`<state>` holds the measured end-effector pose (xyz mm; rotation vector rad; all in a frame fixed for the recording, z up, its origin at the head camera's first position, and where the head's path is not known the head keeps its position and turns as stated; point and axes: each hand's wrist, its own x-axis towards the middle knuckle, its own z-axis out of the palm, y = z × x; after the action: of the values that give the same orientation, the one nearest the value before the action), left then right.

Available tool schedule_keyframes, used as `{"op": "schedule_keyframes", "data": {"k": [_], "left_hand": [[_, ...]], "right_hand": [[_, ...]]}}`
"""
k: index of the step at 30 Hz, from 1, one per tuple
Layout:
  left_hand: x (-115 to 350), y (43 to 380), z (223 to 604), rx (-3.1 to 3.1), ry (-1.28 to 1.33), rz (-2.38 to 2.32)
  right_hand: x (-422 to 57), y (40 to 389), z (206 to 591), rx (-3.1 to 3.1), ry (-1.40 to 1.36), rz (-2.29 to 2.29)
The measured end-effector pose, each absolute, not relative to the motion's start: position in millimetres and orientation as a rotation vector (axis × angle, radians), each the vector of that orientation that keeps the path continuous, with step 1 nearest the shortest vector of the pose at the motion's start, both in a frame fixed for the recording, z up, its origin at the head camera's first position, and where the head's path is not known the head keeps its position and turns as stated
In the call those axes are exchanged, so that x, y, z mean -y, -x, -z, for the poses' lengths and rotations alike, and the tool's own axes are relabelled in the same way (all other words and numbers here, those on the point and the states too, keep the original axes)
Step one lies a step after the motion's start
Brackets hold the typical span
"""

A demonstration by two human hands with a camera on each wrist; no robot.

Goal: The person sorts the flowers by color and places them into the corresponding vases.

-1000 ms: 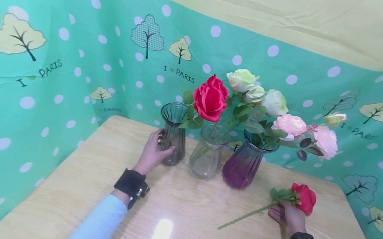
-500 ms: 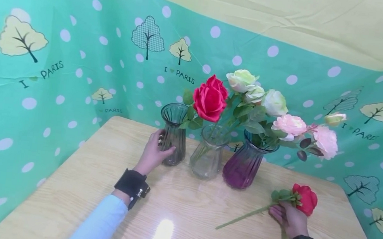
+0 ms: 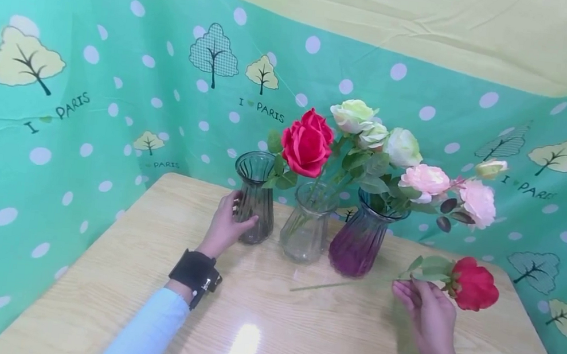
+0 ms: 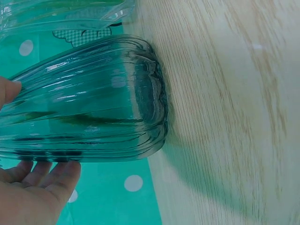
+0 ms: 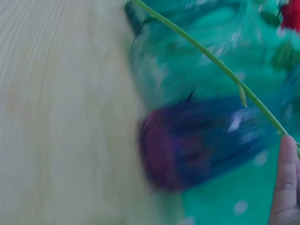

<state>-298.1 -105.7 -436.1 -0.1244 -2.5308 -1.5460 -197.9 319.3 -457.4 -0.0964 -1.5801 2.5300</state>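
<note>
My left hand (image 3: 223, 228) holds a grey ribbed glass vase (image 3: 256, 211) upright on the table, thumb on one side and fingers on the other. No flower stands in this vase. In the left wrist view its scalloped base (image 4: 152, 93) rests on the wood. A red artificial rose (image 3: 474, 283) is pinched by its stem in my right hand (image 3: 427, 316), just below the leaves. Its bloom points right, and the long green stem (image 5: 211, 54) reaches left above the table, crossing in front of the vases in the right wrist view.
Beside the grey vase stands a clear glass vase (image 3: 302, 242) with another red rose (image 3: 308, 142). Right of it, a purple-blue vase (image 3: 359, 245) bears pale green-white roses (image 3: 403, 147) and pink flowers (image 3: 477, 203). A dotted teal curtain (image 3: 117, 84) hangs behind the wooden table (image 3: 152, 244).
My right hand has raised the red rose off the table; its bloom has shifted right and its stem now lies flatter, reaching further left. My left hand keeps its hold on the grey vase.
</note>
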Motion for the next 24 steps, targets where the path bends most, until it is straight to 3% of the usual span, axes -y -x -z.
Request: {"op": "schedule_keyframes", "data": {"k": [10,17,24], "left_hand": [[105.9,296.8,436.2,2.529,0.123,1.559],[106.7,296.9,436.7,2.517,0.128,1.562],[106.3,298.4,438.7,2.518,0.142,1.552]], "right_hand": [[-223.3,165.9,355.2,1.000,-0.253,-2.428],[-179.7,168.1,323.3,0.958,-0.536,-2.248],[-151.8,178.9,306.2,0.977,-0.476,-2.104]]}}
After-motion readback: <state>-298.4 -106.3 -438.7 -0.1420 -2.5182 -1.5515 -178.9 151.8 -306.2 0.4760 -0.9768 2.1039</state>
